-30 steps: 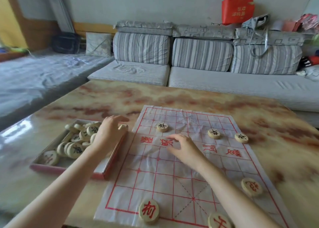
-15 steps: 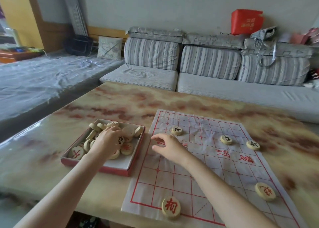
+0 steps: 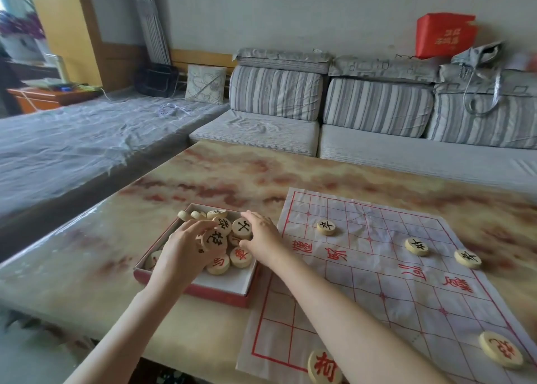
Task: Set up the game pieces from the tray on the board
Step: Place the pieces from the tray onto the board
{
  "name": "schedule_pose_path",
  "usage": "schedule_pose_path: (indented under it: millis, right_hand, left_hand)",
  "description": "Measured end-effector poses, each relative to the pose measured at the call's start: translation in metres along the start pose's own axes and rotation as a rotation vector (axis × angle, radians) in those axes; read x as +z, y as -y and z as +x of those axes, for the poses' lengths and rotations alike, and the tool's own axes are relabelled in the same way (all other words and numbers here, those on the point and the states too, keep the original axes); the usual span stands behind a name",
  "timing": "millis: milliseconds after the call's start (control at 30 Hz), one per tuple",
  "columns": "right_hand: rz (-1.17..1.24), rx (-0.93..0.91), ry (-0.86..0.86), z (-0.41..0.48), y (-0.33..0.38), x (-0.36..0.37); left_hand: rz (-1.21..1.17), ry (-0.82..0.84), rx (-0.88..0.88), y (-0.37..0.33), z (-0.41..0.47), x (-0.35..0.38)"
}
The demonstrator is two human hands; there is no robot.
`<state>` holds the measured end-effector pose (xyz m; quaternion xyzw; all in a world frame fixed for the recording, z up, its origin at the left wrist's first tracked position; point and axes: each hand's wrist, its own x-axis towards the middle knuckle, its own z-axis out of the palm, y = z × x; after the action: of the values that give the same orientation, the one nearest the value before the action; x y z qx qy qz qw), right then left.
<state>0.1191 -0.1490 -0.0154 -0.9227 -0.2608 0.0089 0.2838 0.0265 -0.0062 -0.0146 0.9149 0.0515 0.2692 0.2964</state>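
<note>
Our left hand is over the tray, fingers pinching a black-lettered disc tipped up off the heap of pieces. Our right hand is just beside it, finger and thumb either side of another black disc; we cannot tell whether it grips. The board lies just right of that hand on the bench, with a few placed discs on it. We judge the discs light, hard and smooth, so they are best taken by the rim. They should be set down gently, since the thin creased sheet looks easy to shift.
</note>
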Motion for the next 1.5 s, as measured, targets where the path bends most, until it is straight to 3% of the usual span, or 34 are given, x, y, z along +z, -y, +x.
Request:
schedule_pose_path:
  millis: [233,500,667,900,1500]
  right_hand:
    - [0.016,0.045,-0.103,0.012,-0.005,0.023]
    - [0.256,0.026,-0.218,-0.018,-0.008,-0.007]
    - [0.299,0.041,-0.218,-0.054,-0.023,-0.027]
    - [0.304,0.078,-0.196,-0.103,-0.053,-0.063]
    - [0.317,0.228,-0.240,-0.183,-0.114,-0.114]
  left_hand:
    - [-0.146,0.036,-0.058,0.005,-0.003,0.005]
    - [-0.160,0.007,-0.040,-0.002,-0.006,0.012]
    - [-0.134,0.005,-0.022,-0.018,-0.011,0.017]
    - [-0.280,0.079,-0.144,-0.046,-0.018,0.018]
    - [-0.310,0.281,0.043,-0.126,-0.047,0.058]
